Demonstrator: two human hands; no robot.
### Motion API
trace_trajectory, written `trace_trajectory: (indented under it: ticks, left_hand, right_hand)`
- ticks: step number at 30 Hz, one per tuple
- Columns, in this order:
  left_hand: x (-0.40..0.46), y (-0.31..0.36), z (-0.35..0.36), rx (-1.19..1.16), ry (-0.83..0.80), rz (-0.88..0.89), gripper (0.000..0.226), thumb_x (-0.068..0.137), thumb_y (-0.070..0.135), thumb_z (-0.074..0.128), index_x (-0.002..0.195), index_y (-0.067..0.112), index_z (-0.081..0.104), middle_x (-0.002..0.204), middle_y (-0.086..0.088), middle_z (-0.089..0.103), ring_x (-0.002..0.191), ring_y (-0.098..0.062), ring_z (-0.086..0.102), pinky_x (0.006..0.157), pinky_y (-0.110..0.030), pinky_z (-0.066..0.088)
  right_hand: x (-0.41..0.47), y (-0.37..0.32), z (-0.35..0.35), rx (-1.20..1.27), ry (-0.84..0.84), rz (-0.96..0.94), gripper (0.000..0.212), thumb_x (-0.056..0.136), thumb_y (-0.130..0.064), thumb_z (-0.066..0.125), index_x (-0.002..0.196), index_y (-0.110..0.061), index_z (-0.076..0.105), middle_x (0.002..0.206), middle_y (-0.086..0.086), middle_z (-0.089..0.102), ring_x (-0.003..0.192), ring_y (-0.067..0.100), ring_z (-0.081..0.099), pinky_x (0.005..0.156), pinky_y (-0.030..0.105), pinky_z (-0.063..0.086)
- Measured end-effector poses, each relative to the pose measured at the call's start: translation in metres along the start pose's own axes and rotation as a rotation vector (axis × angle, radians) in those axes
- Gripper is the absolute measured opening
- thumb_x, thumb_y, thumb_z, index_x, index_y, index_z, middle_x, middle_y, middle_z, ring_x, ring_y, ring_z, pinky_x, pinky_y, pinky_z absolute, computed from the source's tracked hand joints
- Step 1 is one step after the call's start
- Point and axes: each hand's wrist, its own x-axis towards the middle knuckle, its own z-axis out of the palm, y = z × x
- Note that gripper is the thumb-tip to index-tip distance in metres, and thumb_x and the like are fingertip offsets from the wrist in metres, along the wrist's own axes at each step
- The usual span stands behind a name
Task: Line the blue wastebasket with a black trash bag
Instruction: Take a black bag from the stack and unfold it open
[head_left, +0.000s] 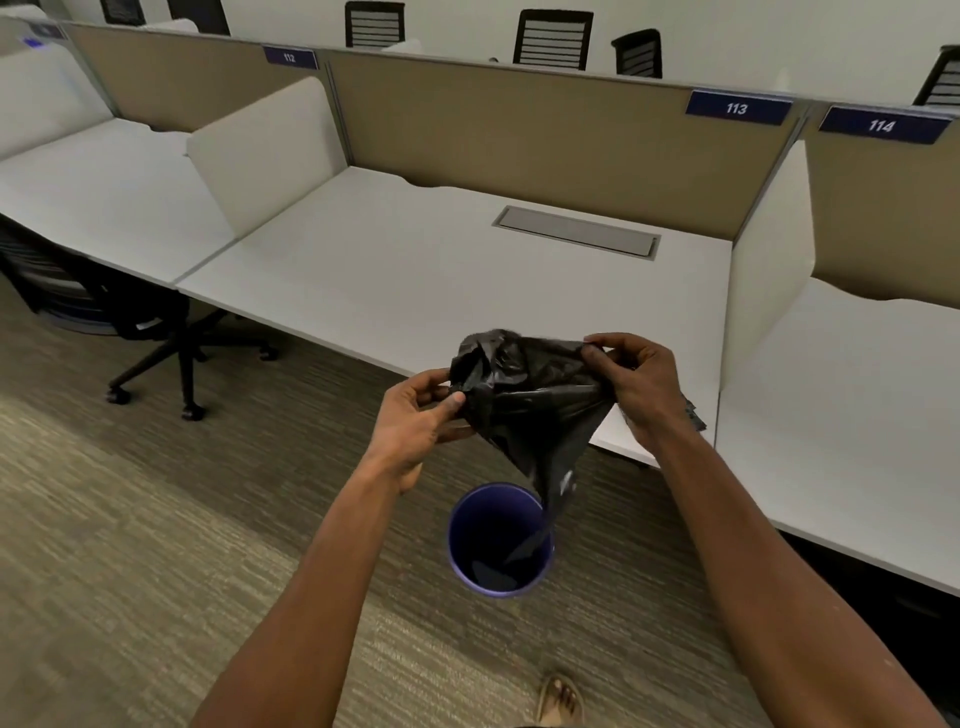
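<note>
Both hands hold a crumpled black trash bag (524, 395) above the blue wastebasket (500, 540). The left hand (415, 421) pinches the bag's left edge between thumb and fingers; the right hand (636, 387) grips its upper right edge, fingers curled shut on the plastic. Below the fingers the bag narrows to a tail that dips past the wastebasket's rim. Dark shapes on the basket floor are hard to make out.

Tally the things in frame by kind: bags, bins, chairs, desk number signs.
Black trash bag: 1, in the grip of left hand and right hand
Blue wastebasket: 1
Office chairs: 7, counting partly visible ones
Number signs: 3, reading 112, 113, 114
Total: 12
</note>
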Motion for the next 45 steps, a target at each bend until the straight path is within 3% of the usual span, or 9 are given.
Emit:
trace_trajectory:
  ticks: [11,15,18,22,25,29,32,39,45]
  left_hand:
    - [0.008,-0.001,-0.024,-0.067,-0.051,0.032,0.040,0.094,-0.006,0.069,0.124,0.020,0.070,0.100,0.000,0.078,0.099,-0.016,0.078,0.082,-0.031,0.064]
    - [0.003,-0.003,-0.014,0.027,-0.035,0.109,0.041,0.087,-0.008,0.076,0.118,0.018,0.071,0.103,-0.001,0.078,0.100,-0.016,0.075,0.082,-0.026,0.063]
    - [-0.001,-0.008,-0.003,0.134,-0.034,0.203,0.038,0.084,-0.005,0.081,0.108,0.024,0.073,0.104,0.003,0.079,0.102,-0.017,0.076,0.086,-0.026,0.062]
    - [-0.006,-0.015,0.007,0.196,-0.069,0.300,0.039,0.080,0.004,0.084,0.104,0.031,0.071,0.104,0.002,0.079,0.103,-0.022,0.076,0.095,-0.036,0.062]
    - [-0.010,-0.021,0.011,0.349,-0.171,0.358,0.046,0.077,0.010,0.085,0.110,0.037,0.068,0.106,0.001,0.076,0.102,-0.022,0.074,0.101,-0.039,0.059]
    - [-0.016,-0.031,0.014,0.523,-0.278,0.402,0.050,0.074,0.021,0.086,0.116,0.040,0.067,0.102,0.010,0.075,0.098,-0.013,0.072,0.098,-0.034,0.058]
    - [-0.021,-0.038,0.007,0.542,-0.244,0.360,0.054,0.072,0.029,0.088,0.120,0.043,0.067,0.096,0.016,0.073,0.092,-0.008,0.070,0.096,-0.030,0.058]
    - [-0.032,-0.053,-0.024,0.219,-0.111,0.219,0.040,0.080,0.011,0.088,0.109,0.036,0.078,0.107,-0.011,0.078,0.103,-0.025,0.075,0.091,-0.033,0.063]
    - [-0.031,-0.047,-0.048,-0.071,0.026,0.047,0.022,0.092,0.000,0.069,0.099,0.016,0.081,0.091,-0.003,0.080,0.088,-0.014,0.073,0.079,-0.022,0.062]
  right_hand:
    - [0.001,0.019,-0.014,0.029,0.182,0.157,0.008,0.092,-0.019,0.079,0.086,-0.025,0.076,0.085,0.006,0.074,0.071,0.014,0.062,0.054,0.024,0.050]
    - [-0.005,0.027,-0.010,-0.077,0.255,0.157,0.020,0.094,-0.029,0.076,0.112,-0.025,0.069,0.103,0.000,0.072,0.092,0.012,0.067,0.074,0.026,0.054]
    - [-0.027,0.024,0.005,-0.117,0.376,0.155,0.030,0.090,-0.048,0.075,0.101,-0.023,0.065,0.094,0.001,0.070,0.087,0.017,0.068,0.074,0.028,0.053]
    - [-0.049,0.015,0.032,0.053,0.065,0.309,0.061,0.080,-0.075,0.066,0.088,-0.015,0.071,0.070,-0.001,0.072,0.063,0.014,0.069,0.055,0.027,0.053]
    - [-0.043,0.003,0.051,0.023,-0.164,0.438,0.086,0.074,-0.092,0.055,0.100,-0.013,0.076,0.086,0.003,0.080,0.073,0.019,0.076,0.059,0.030,0.056]
    - [-0.035,0.005,0.060,-0.227,-0.258,0.348,0.048,0.080,-0.063,0.077,0.079,-0.016,0.079,0.079,-0.003,0.079,0.078,0.017,0.075,0.071,0.031,0.055]
    - [-0.033,0.012,0.054,-0.126,-0.237,0.288,0.021,0.090,-0.034,0.079,0.093,-0.014,0.084,0.090,0.005,0.082,0.088,0.021,0.078,0.083,0.034,0.060]
    - [-0.037,0.014,0.037,0.062,-0.221,0.278,0.012,0.094,-0.019,0.075,0.094,-0.009,0.079,0.088,0.006,0.079,0.081,0.015,0.075,0.075,0.028,0.060]
    - [-0.038,0.019,0.017,-0.032,-0.342,0.245,0.012,0.091,-0.020,0.079,0.094,-0.008,0.082,0.093,0.014,0.080,0.082,0.017,0.076,0.071,0.027,0.062]
